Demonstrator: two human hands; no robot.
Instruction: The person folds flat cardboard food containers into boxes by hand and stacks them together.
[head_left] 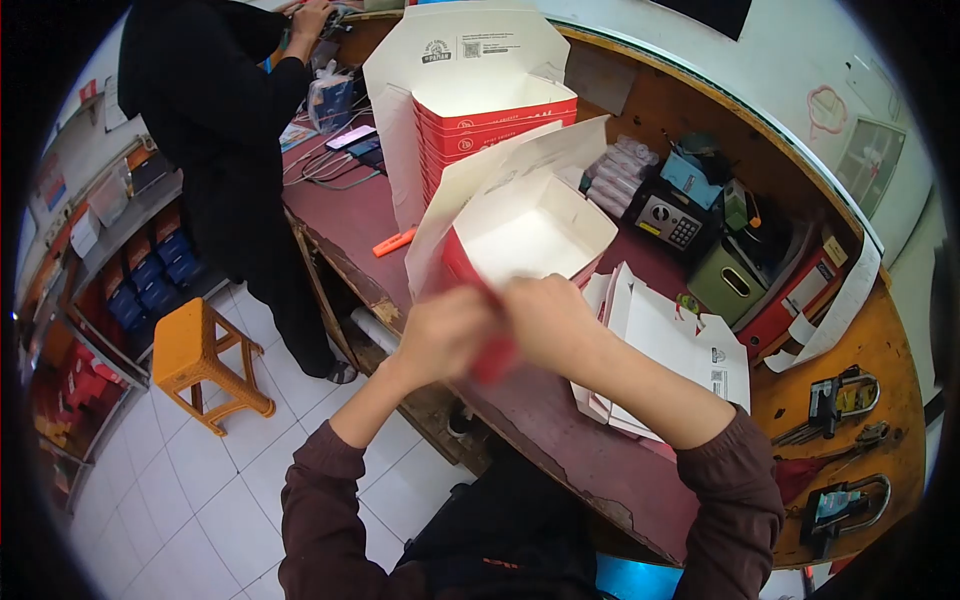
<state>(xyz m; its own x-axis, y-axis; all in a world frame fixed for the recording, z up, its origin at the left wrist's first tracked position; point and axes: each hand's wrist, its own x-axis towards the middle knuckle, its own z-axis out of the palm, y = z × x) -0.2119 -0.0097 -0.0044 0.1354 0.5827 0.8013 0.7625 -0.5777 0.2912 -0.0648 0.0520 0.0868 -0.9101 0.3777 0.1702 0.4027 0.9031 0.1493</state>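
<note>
Presently, an open red-and-white cardboard box (pixel 535 232) is gripped at its near edge by the left hand (pixel 438 337) and right hand (pixel 558 322), above the maroon bench (pixel 540 412). Creasing could be caused by uneven pressure; toppling of the tall red carton stack (pixel 480 137), by a bump.

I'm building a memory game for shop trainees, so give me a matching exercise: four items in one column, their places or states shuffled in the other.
1. Left hand and right hand
2. Stool
3. Orange marker
4. Padlocks

A. On bare wood, far right
B. On white floor tiles
C. Holding an open box
D. On the dark red desktop

Pairs: 1-C, 2-B, 3-D, 4-A
</note>
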